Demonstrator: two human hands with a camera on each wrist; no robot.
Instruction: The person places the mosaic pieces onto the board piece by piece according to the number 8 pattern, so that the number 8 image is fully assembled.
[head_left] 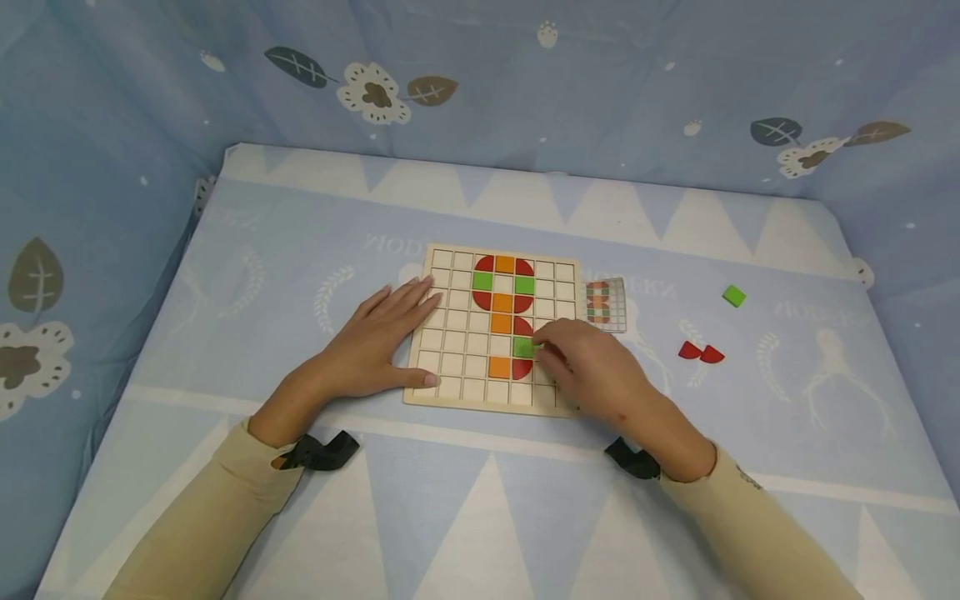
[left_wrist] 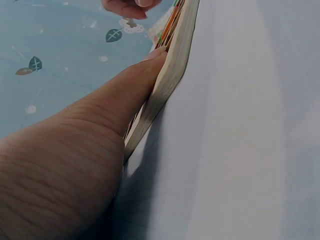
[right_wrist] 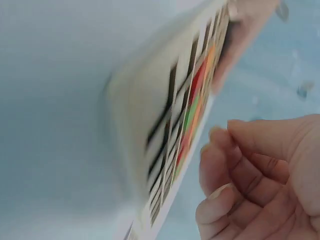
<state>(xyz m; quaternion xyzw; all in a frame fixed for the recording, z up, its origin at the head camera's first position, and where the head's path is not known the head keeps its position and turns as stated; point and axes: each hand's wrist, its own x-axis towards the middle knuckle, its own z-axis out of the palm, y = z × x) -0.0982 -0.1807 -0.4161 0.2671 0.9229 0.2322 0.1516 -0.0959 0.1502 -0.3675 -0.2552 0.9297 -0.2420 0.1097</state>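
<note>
A square wooden grid board (head_left: 450,387) lies on the table, with orange squares, green squares and red quarter-round pieces set in its middle columns. My left hand (head_left: 378,337) rests on the board's left edge with fingers spread, thumb near the lower left corner. Over the board's right side is my right hand (head_left: 596,367), its fingertips beside a green square (head_left: 523,347). In the right wrist view that hand's fingers are curled, thumb tip against the forefinger, and no piece shows between them. Below the green square sit a red quarter-round (head_left: 522,369) and an orange square (head_left: 498,367).
A small pattern card (head_left: 615,306) lies against the board's right edge. Farther right are two loose red quarter-rounds (head_left: 712,355) and one loose green square (head_left: 734,296). Patterned blue cloth (head_left: 480,100) rises behind the table.
</note>
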